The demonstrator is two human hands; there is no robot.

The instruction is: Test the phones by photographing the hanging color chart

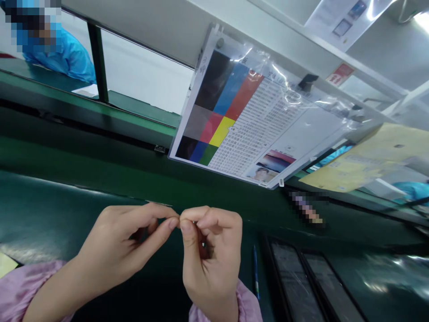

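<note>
My left hand (134, 241) and my right hand (214, 250) meet above the dark green worktop (50, 210), thumb and forefinger of each pinched together. The fingertips of the two hands touch or nearly touch. Anything held between them is hidden or too small to make out. The other fingers of my right hand curl toward the palm. Nearest to my right hand is a thin blue pen (256, 270) on the worktop. Right of the pen lie two dark flat panels (295, 281) with black frames, side by side.
A plastic-sleeved sheet with colour blocks and printed text (248, 125) hangs ahead. Yellowish paper (372, 156) hangs right of it. A blurred small item (306, 208) lies on the bench. Beyond the partition, a person in blue (73, 56) sits. A yellow corner (6, 264) shows at left.
</note>
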